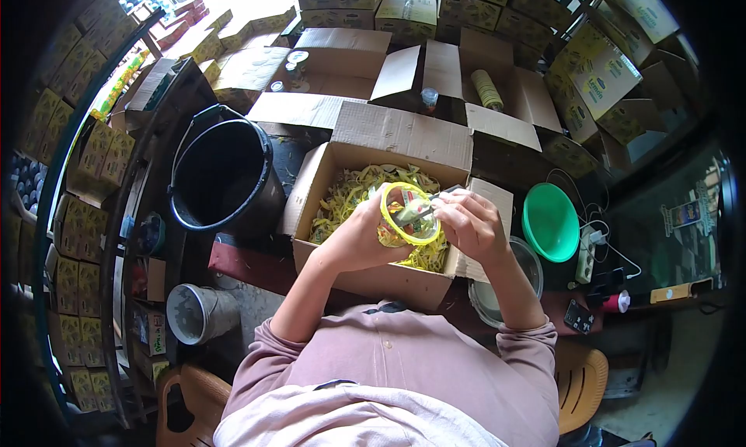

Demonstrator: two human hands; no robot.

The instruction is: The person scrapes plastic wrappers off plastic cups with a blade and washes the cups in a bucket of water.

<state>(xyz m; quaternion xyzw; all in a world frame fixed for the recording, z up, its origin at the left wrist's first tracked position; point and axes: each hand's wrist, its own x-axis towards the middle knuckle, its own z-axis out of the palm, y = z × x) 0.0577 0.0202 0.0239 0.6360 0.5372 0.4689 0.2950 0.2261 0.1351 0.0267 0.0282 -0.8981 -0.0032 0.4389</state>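
Note:
A clear round tub with a yellow rim (386, 220) is tilted above an open cardboard box (373, 282). My left hand (359, 233) is wrapped round the tub's left side. At its right edge, my right hand (472, 220) pinches a thin dark tool (445, 191) that reaches over the opening. Something pale and green shows inside the tub, too small to name. Yellow shredded strips or wrappers (342, 200) fill the box below both hands.
A large black bucket (225, 175) stands left of the box, with a smaller grey bucket (203, 315) below it. Green bowl (550, 222), clear basin (517, 280) and white cables lie right. Open cartons (334, 66) stand behind; stacked boxes line both sides.

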